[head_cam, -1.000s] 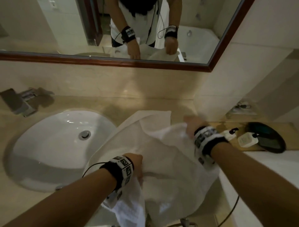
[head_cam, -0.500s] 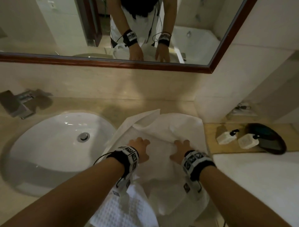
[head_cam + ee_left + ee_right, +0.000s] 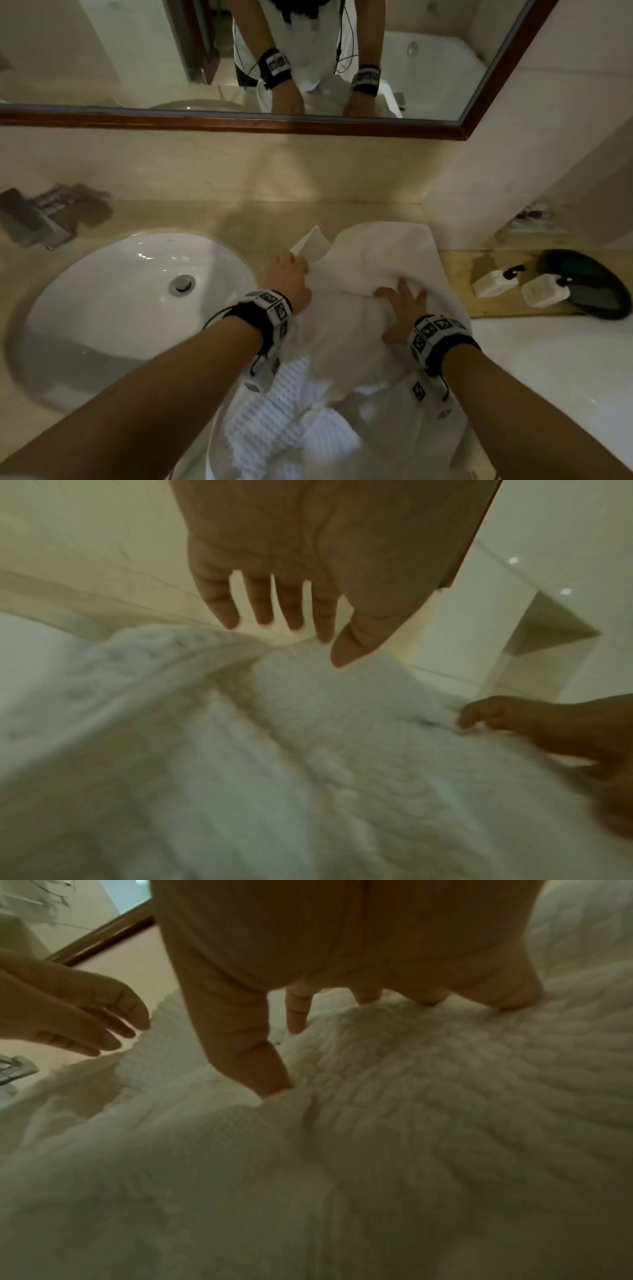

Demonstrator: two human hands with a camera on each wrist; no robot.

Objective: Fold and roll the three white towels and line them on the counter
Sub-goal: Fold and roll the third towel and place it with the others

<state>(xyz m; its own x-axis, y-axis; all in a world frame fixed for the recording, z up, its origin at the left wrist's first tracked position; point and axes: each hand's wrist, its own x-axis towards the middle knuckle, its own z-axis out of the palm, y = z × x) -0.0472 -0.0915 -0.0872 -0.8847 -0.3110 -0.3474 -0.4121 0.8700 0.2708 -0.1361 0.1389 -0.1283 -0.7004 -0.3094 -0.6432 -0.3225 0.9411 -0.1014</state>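
Note:
A smooth white towel (image 3: 383, 253) lies folded over on the beige counter (image 3: 267, 219), right of the sink. Under it a waffle-weave white towel (image 3: 270, 411) hangs over the front edge. My left hand (image 3: 291, 270) lies at the fold's left edge, and the left wrist view shows its fingers (image 3: 263, 610) straight, tips touching the towel (image 3: 342, 750). My right hand (image 3: 400, 301) presses flat on the fold, fingers spread. In the right wrist view its fingertips (image 3: 296, 1020) push into the towel (image 3: 411, 1123). I cannot make out a third towel.
A white sink (image 3: 120, 294) and its faucet (image 3: 37, 219) sit to the left. A wall column (image 3: 479, 192) stands just right of the towel. Beyond it a wooden tray (image 3: 459, 284) carries two white bottles (image 3: 493, 282) and a dark dish (image 3: 596, 284). A mirror (image 3: 137, 51) hangs above.
My right hand brought the towel's far edge over toward me and let go. Both hands then pressed the middle and have now slid apart, left hand leftward, right hand rightward.

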